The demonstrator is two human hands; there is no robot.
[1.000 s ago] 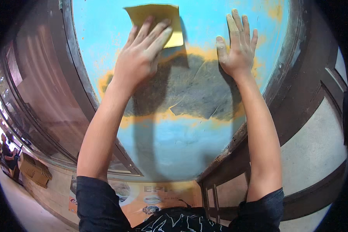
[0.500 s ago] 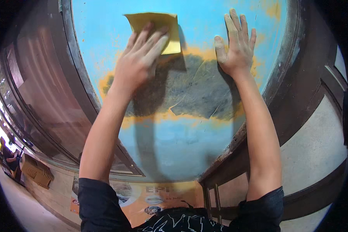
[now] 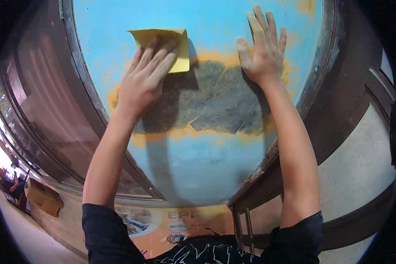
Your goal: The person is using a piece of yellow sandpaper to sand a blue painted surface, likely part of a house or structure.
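My left hand (image 3: 143, 81) presses a yellow sheet of sandpaper (image 3: 180, 61) against a blue painted panel (image 3: 185, 160). Its fingers lie over the paper, whose top edge curls away from the surface. Across the panel's middle runs a dark grey, worn patch (image 3: 220, 99) bordered by orange. Over the patch's upper right edge, my right hand (image 3: 264, 57) rests flat on the panel, fingers spread and holding nothing. Pale dust coats the fingers of both hands.
Dark wooden frame edges (image 3: 81, 57) flank the panel on both sides. An orange printed sheet (image 3: 158, 242) lies below it. To the far left are a brown stacked box (image 3: 44, 198) and a person (image 3: 15, 182) in the background.
My left hand and the sandpaper have slid left and slightly down over the panel. My right hand keeps its flat pose, with a small shift that follows the view.
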